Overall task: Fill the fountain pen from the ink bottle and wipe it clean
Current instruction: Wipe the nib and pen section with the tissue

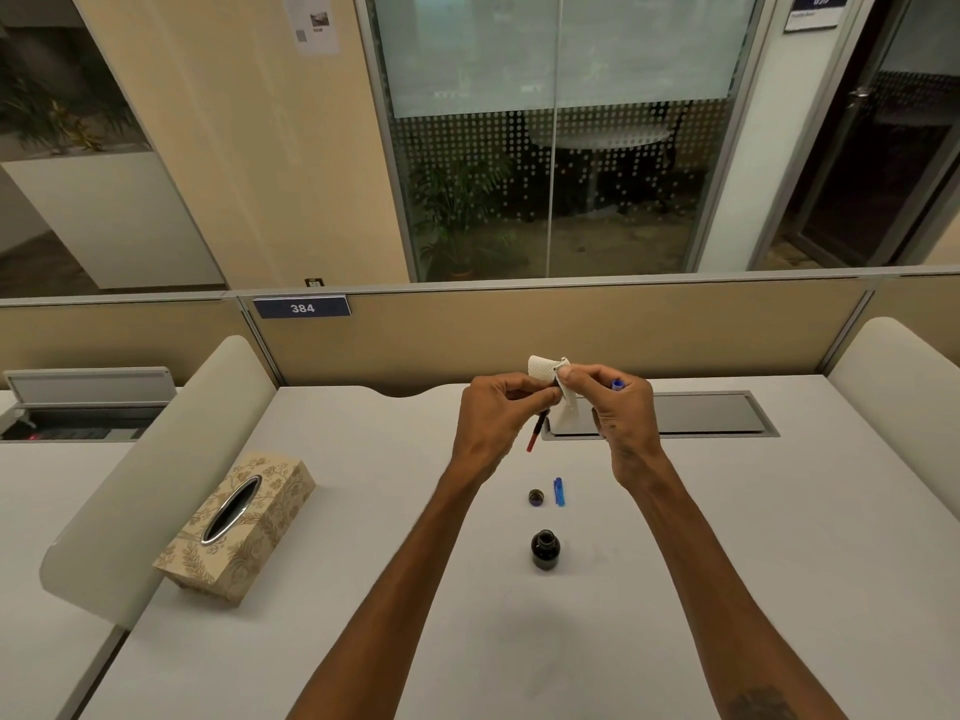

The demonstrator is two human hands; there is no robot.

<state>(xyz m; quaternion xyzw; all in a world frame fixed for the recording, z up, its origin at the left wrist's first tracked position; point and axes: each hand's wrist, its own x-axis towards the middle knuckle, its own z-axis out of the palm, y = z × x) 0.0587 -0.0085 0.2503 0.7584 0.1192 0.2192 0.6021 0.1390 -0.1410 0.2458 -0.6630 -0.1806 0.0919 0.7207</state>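
My left hand [496, 407] holds the fountain pen's inner section [535, 433], whose reddish converter end points down and left. My right hand [618, 413] pinches a white tissue [548, 371] around the pen's upper end, so the nib is hidden. A blue piece [617, 384] also sticks out of the top of my right fist. Below on the desk stands the open dark ink bottle [545, 549]. Its cap [536, 496] lies farther back, beside a blue pen part [559, 492].
A patterned tissue box [236, 527] sits on the left of the white desk [363, 589]. A grey cable hatch [706, 413] lies in the desk behind my hands. Curved white dividers stand at left [156, 459] and right [893, 376], with a beige partition behind.
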